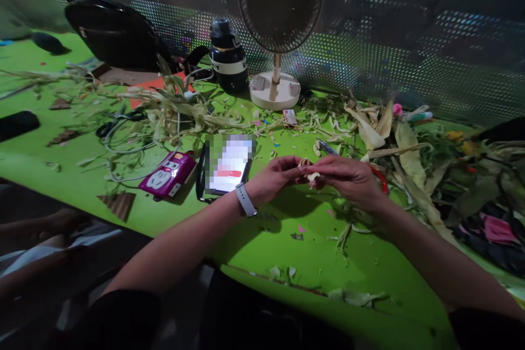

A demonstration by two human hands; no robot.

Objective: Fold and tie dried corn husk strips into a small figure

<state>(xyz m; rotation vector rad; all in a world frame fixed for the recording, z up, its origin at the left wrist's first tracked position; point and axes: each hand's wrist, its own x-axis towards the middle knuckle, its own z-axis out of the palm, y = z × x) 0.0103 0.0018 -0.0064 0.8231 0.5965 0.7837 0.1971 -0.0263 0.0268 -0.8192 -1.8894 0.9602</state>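
My left hand (279, 176), with a pale band on its wrist, pinches a small cream-coloured piece (314, 177) that looks like dried husk. My right hand (348, 179) meets it from the other side, fingers pressed on the same piece. Both hands are held above the green table (254, 240). Just left of them lies a phone (232, 167) with a lit screen. Behind my right hand are a silver-tipped tool (326, 146) and a red handle (379, 179), partly hidden by the hand.
A fan (274, 90), a dark bottle (228, 60) and a black bag (115, 33) stand at the back. A purple power socket (168, 175) with a white cable is left. Dried husks (412, 158) heap at right. Another person's arms (41, 229) show at lower left.
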